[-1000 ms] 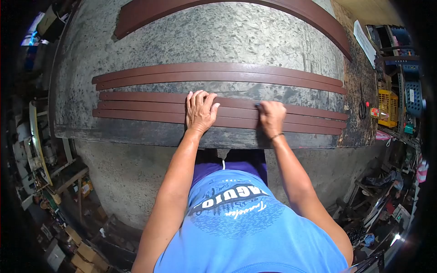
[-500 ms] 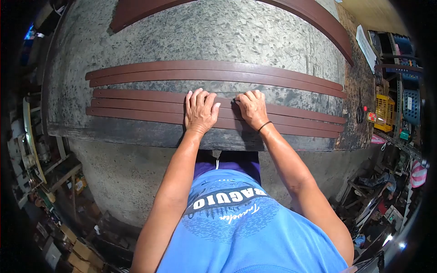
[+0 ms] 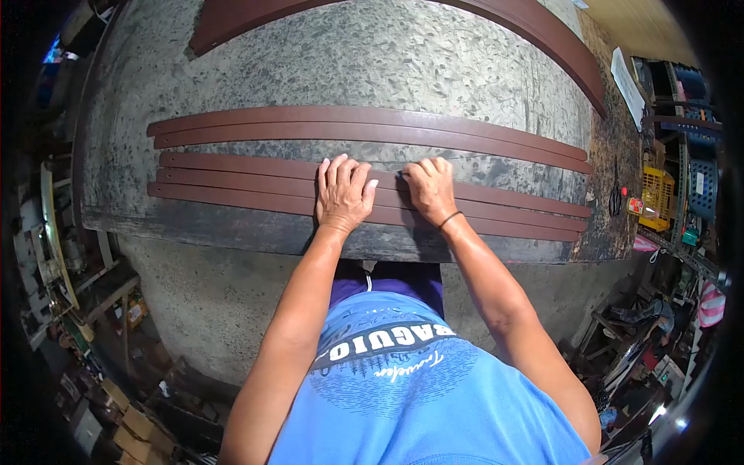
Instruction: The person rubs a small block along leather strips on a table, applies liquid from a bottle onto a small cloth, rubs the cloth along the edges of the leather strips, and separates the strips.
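Three long brown strips point(image 3: 263, 185), which look like leather, lie side by side at the near edge of the workbench. My left hand point(image 3: 343, 194) rests flat across them, fingers pointing away from me. A short distance to the right, my right hand point(image 3: 431, 186) is closed over the same strips. A small dark object point(image 3: 402, 176) pokes out at its fingertips; the curled fingers hide most of it, so its kind cannot be made out. Beyond both hands lie two more brown strips point(image 3: 341, 124), curving slightly.
A wide curved brown piece point(image 3: 535, 46) arches along the far side of the scuffed workbench point(image 3: 349, 74). To the right are a white sheet point(image 3: 626, 85), a bottle with a red cap point(image 3: 635, 206), a yellow crate point(image 3: 657, 195) and shelving. Clutter stands below on both sides.
The view has shifted very slightly. Both hands keep practically the same places on the strips.
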Demonstrator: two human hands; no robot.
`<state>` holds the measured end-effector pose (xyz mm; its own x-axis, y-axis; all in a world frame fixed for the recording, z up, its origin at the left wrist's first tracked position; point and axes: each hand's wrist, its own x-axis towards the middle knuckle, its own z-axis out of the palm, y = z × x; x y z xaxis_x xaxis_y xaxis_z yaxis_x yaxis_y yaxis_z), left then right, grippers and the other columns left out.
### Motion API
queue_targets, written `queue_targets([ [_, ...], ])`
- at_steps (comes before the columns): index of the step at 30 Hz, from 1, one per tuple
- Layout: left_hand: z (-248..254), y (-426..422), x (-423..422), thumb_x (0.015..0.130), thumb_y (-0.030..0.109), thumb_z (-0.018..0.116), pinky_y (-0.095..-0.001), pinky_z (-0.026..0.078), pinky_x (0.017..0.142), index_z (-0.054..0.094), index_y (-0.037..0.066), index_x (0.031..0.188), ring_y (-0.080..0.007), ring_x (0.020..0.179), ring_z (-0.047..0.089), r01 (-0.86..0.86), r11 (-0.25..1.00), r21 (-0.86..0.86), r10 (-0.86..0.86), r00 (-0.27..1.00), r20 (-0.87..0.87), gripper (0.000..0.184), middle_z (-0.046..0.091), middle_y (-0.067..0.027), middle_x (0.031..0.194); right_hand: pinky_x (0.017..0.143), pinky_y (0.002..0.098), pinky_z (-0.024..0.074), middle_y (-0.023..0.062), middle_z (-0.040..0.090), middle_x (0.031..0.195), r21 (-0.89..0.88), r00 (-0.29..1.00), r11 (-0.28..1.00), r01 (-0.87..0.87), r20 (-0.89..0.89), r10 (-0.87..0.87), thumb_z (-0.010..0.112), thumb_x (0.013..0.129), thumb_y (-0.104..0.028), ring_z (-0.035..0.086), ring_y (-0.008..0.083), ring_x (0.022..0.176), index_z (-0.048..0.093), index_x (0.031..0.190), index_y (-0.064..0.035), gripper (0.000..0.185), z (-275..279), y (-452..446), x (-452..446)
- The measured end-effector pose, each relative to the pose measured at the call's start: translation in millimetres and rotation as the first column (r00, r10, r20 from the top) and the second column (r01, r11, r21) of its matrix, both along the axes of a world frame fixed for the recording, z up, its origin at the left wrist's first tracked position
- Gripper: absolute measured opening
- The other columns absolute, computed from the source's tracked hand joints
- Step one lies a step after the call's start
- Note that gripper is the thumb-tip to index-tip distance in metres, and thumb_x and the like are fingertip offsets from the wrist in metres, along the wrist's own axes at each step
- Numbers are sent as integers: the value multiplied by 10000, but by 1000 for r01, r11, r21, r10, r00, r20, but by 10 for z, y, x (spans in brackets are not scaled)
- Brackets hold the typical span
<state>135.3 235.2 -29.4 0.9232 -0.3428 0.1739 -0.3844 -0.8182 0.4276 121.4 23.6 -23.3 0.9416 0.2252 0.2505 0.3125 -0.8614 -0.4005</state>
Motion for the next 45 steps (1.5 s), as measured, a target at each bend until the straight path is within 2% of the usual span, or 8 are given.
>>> queue_targets([
  [7, -11, -4, 4, 853, 294, 688, -532, 280, 1144, 627, 141, 1148, -305, 1259, 456, -3, 1000, -15, 3, 1000, 18, 337, 553, -79, 1152, 876, 444, 398, 44, 580, 884, -43, 999, 999, -24, -45, 22, 658, 826, -158, 548, 288, 950, 644, 956, -138, 132, 38, -127, -92],
  [11, -10, -12, -3, 854, 296, 688, -532, 285, 1139, 627, 143, 1137, -304, 1258, 457, -7, 1000, -7, 7, 1000, 22, 327, 551, -77, 1149, 870, 440, 396, 44, 576, 883, 27, 1000, 1000, -1, -9, 2, 664, 822, -152, 543, 291, 957, 645, 949, -143, 128, -37, 44, 3],
  [17, -5, -3, -5, 857, 301, 682, -534, 281, 1143, 624, 139, 1146, -307, 1264, 453, -2, 1000, -6, 2, 1000, 13, 337, 551, -79, 1151, 870, 447, 398, 54, 578, 897, -37, 999, 999, 30, -30, -31, 654, 810, -133, 542, 299, 961, 640, 943, -141, 134, -4, -63, -55],
  [19, -17, -17, -15, 857, 307, 680, -534, 281, 1143, 624, 139, 1145, -308, 1264, 452, -4, 1000, -3, 4, 1000, 20, 338, 550, -80, 1150, 886, 454, 398, 55, 581, 904, 21, 1000, 1000, -12, 0, 12, 649, 811, -117, 551, 295, 967, 634, 940, -140, 132, -47, 73, 37],
  [25, -7, 0, 0, 854, 300, 682, -530, 284, 1141, 627, 139, 1136, -308, 1260, 454, 1, 1000, -13, 0, 1000, 15, 329, 548, -80, 1147, 868, 453, 402, 53, 583, 895, -18, 997, 1000, -17, -75, 16, 665, 824, -143, 547, 295, 953, 636, 942, -140, 122, 41, -108, -82],
  [37, -11, -3, 0, 855, 302, 686, -532, 278, 1144, 630, 145, 1137, -306, 1265, 454, -5, 1000, -3, 5, 1000, -4, 328, 544, -77, 1163, 863, 446, 397, 54, 574, 880, 31, 1000, 999, 26, -1, -26, 678, 817, -135, 538, 301, 931, 639, 944, -143, 133, -32, 97, 31],
  [43, -26, 5, -19, 852, 302, 683, -538, 278, 1143, 628, 137, 1138, -305, 1267, 453, 0, 1000, -29, 0, 1000, 7, 335, 553, -82, 1150, 855, 456, 395, 65, 571, 879, -58, 994, 995, 85, -66, -88, 684, 807, -147, 537, 310, 929, 635, 952, -144, 153, 54, -235, -186],
  [45, -16, -3, -5, 858, 304, 679, -539, 280, 1141, 629, 138, 1138, -307, 1268, 453, -1, 1000, -16, 1, 1000, 13, 329, 552, -83, 1153, 855, 454, 396, 69, 573, 884, -32, 998, 998, 56, 9, -56, 677, 810, -143, 540, 309, 934, 636, 950, -141, 146, 6, -60, -81],
])
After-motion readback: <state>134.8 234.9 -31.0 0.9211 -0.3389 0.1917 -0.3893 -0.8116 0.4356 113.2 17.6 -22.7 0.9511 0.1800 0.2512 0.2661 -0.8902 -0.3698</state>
